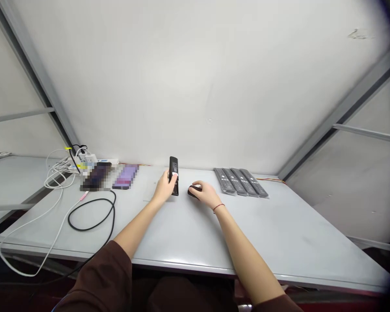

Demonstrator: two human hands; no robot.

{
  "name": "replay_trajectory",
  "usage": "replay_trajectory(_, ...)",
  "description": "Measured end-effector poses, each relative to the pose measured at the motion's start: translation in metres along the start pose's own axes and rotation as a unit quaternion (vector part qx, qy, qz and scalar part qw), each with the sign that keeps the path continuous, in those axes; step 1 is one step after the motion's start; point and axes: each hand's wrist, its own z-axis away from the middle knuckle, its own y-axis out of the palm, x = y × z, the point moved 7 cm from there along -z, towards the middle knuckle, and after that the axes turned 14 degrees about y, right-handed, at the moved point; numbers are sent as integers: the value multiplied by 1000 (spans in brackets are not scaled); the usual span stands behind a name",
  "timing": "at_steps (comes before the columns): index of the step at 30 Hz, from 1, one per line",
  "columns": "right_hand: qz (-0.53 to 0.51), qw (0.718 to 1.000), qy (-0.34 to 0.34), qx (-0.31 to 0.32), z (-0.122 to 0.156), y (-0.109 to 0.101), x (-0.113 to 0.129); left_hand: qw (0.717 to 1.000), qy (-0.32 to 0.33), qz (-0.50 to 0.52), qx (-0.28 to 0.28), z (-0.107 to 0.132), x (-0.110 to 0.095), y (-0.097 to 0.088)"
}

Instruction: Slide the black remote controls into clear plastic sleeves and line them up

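My left hand (164, 186) is closed around a black remote control (173, 165), held upright above the table with its back towards me. At the remote's lower end the battery compartment lies uncovered, and my thumb rests near a white label. To the right, just over the tabletop, my right hand (206, 193) grips a small black piece (194, 193) that looks like the battery cover. Fingers hide part of it. The two hands are apart, with a short gap between them.
Several remotes in clear wrapping (240, 182) lie side by side at the back right. On the left are two blurred phone-like devices, one purple (126, 176), a black cable (91, 228) and tangled white cables (56, 173) beside a power strip. A wall (195, 86) stands behind the table.
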Motion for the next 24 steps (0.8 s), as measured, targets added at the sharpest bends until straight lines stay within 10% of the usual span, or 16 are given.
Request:
replay_trajectory(11,154,984,-14,-85,-18,2,-15,953,60,-230,186,18,-4,33)
replay_trajectory(19,157,981,-18,-114,-21,4,-20,937,109,-242,228,13,-16,22)
replay_trajectory(24,151,983,-14,-105,-22,5,-22,912,134,-164,351,17,-29,17)
